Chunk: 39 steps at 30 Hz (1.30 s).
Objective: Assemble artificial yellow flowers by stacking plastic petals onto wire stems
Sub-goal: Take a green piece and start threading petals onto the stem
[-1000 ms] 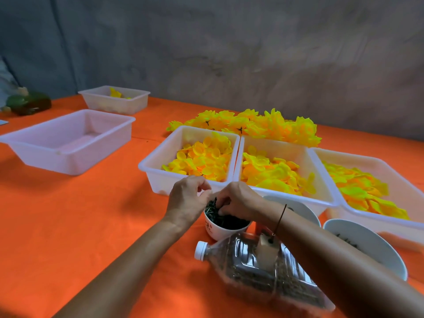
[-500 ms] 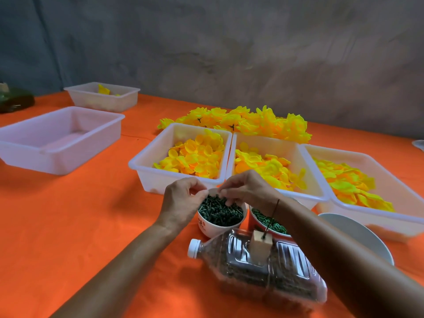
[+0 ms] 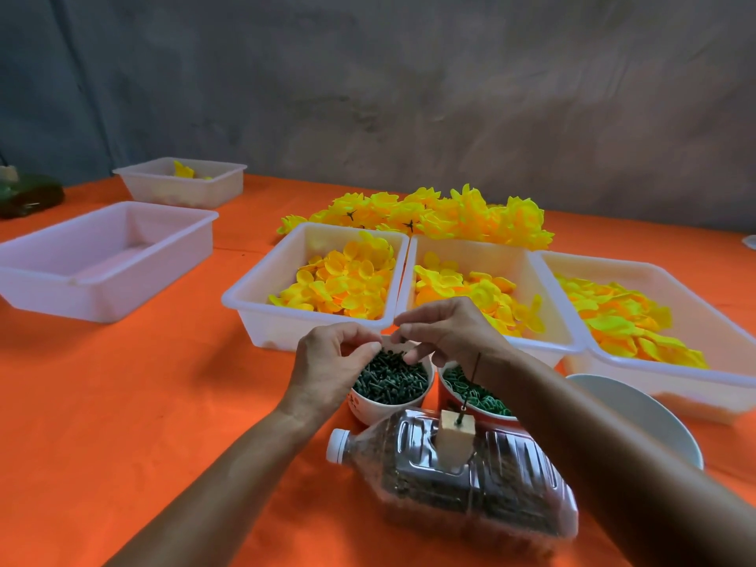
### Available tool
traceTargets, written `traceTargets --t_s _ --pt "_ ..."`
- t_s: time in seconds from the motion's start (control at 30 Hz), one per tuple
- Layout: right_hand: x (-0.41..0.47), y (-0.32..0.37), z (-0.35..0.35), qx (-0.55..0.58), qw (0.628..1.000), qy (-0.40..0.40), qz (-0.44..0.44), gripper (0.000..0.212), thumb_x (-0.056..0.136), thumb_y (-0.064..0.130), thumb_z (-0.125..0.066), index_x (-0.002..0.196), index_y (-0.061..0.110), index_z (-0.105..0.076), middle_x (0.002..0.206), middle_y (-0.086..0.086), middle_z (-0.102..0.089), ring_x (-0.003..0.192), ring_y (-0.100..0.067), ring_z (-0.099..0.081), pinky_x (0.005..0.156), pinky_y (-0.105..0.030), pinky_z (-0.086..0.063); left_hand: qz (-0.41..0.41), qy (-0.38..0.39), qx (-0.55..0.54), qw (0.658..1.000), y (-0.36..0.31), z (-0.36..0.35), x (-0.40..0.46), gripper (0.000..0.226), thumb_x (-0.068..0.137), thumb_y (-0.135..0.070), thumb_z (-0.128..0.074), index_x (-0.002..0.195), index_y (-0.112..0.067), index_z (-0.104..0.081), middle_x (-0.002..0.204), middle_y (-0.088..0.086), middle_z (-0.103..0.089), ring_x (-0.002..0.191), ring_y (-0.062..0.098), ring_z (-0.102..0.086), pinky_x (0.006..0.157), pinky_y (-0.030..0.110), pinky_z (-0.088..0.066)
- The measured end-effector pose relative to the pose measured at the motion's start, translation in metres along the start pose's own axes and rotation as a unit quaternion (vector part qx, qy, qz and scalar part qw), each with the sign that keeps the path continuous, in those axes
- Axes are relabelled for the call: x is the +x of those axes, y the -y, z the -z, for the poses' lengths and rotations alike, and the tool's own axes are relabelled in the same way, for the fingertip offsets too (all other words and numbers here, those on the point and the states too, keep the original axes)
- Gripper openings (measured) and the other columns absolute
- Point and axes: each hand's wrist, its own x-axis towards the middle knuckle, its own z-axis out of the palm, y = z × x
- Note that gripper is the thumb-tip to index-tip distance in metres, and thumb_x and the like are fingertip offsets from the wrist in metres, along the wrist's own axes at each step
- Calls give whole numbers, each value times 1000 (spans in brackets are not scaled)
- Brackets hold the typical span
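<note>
Fingertips of both hands, left (image 3: pixel 327 362) and right (image 3: pixel 444 331), were pinched above the bowl (image 3: pixel 388 396); any piece held could not be told. Petals (image 3: pixel 339 284) behind it were judged light and flexible, best gripped at edges.

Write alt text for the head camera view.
Two bare hands, left hand and right hand, meet fingertip to fingertip above a white bowl of dark green pieces on an orange table. Behind sit three white trays of yellow petals; nearer lies a plastic bottle.
</note>
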Motion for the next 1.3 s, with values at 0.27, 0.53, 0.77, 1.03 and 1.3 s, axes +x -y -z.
traceTargets --t_s 0.27,0.53,0.77,1.03,1.3 --pt "-17 12 9 122 992 -5 15 5 81 8 -69 80 12 -72 72 -5 -72 48 -6 -60 37 -14 -33 -146 -40 28 988 -34 -12 2 11 72 -16 -81 76 -12 -72 70 -4 -67 66 7 -61 65 19 -49" --pt "-35 15 15 180 983 -28 4 8 72 10 -73 79 11 -70 63 -2 -68 50 -7 -61 38 -15 -30 -290 -52 102 950 -48 -21 6 9 76 -12 -71 74 -3 -70 68 4 -65 62 16 -59 62 33 -48" --pt "-45 22 14 241 970 -14 -13 15 60 12 -75 75 11 -72 63 -3 -67 51 -7 -61 41 -14 -34 -341 -68 89 933 -55 -20 6 7 78 -7 -69 75 -1 -69 70 7 -65 64 18 -59 62 35 -49" --pt "-61 25 21 258 964 -48 35 4 76 5 -67 79 6 -64 71 -8 -72 61 -10 -68 48 -15 -48 -249 -71 -12 966 -62 -21 -4 10 77 -12 -74 84 -17 -69 76 -10 -67 74 -2 -62 71 8 -46" --pt "-90 39 33 278 956 -52 82 14 62 2 -67 73 5 -75 73 -13 -72 64 -16 -71 54 -17 -54 -200 38 -176 963 -86 -14 -37 7 80 -29 -71 84 -23 -71 78 -2 -71 73 6 -65 69 16 -49"
